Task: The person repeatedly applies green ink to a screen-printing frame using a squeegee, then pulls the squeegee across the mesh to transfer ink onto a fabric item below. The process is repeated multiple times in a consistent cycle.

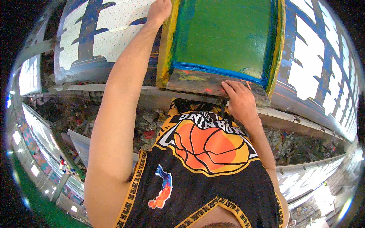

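Note:
A screen printing frame (165, 57) with yellow-stained side rails lies in front of me on a long dark table. Its green mesh (224, 36) is bordered by blue tape or paint, and the near rail is smeared grey with red and yellow marks. At the top of the view, my left hand (159, 10) is closed on the left rail, its fingertips partly hidden. My right hand (242, 100) grips the near rail toward its right end, with fingers over the top and the thumb out of sight. No squeegee shows.
White dotted fabric pieces (118, 43) lie in rows on the table to the left, and plain white pieces (308, 57) to the right. A metal rail (304, 121) follows the table's near edge. Scraps and litter (300, 142) fill the strip below it. More tables stand behind me.

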`<state>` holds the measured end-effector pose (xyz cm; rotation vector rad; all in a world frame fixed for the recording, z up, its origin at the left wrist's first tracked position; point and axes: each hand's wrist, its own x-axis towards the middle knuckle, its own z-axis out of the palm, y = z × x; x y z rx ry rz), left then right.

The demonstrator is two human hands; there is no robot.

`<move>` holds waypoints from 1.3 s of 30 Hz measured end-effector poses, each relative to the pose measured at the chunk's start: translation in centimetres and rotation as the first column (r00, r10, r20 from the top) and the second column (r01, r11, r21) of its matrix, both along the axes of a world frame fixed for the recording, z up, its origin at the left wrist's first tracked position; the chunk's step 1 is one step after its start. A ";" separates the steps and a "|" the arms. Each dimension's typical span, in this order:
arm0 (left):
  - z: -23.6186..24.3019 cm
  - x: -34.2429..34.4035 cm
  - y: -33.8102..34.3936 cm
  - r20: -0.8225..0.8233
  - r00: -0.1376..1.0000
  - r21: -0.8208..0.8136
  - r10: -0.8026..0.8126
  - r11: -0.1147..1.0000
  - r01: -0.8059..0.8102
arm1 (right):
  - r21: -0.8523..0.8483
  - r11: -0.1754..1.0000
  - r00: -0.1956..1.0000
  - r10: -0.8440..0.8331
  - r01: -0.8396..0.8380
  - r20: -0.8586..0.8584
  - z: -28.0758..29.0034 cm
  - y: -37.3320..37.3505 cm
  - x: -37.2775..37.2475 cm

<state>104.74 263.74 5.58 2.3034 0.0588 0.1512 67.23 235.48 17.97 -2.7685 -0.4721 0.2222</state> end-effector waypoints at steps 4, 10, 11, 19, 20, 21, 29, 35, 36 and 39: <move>-1.1 0.1 -1.1 0.064 0.995 0.070 -0.076 0.995 0.071 | -0.123 0.988 0.995 -0.095 0.093 -0.009 -0.7 0.4 0.6; -2.3 0.9 -2.1 0.205 0.954 0.344 -0.219 0.929 0.139 | -0.003 0.996 0.995 -0.088 0.088 -0.041 0.1 -1.6 2.5; -2.1 1.1 -1.7 0.211 0.944 0.404 -0.255 0.902 0.154 | -0.071 0.985 0.983 -0.162 0.156 -0.083 0.5 -1.3 2.8; 0.2 -0.8 -5.6 0.089 0.993 0.223 -0.083 0.973 0.062 | -0.142 0.981 0.989 -0.141 0.133 -0.046 1.0 -4.0 1.7; 0.5 -1.0 -5.6 0.083 0.993 0.220 -0.085 0.973 0.065 | -0.159 0.978 0.989 -0.144 0.135 -0.046 0.6 -4.1 1.6; 0.8 -1.1 -5.7 0.081 0.993 0.217 -0.085 0.974 0.066 | -0.173 0.975 0.989 -0.144 0.137 -0.029 0.1 -4.6 1.7; 1.5 -2.3 -6.7 0.055 0.996 0.210 -0.069 0.976 0.056 | -0.179 0.975 0.989 -0.115 0.131 0.098 -3.6 -5.1 0.9; 1.9 -2.1 -4.9 -0.007 0.998 0.161 -0.059 0.985 0.059 | -0.204 0.943 0.938 -0.201 0.264 0.283 -5.8 -4.8 8.9; 2.0 -2.1 -4.4 -0.033 0.998 0.153 -0.062 0.986 0.066 | -0.191 0.940 0.919 -0.210 0.284 0.333 -6.2 -4.6 11.4; 2.3 -2.3 -3.5 -0.014 0.998 0.133 -0.069 0.989 0.070 | -0.158 0.946 0.883 -0.192 0.283 0.427 -6.5 -5.5 18.8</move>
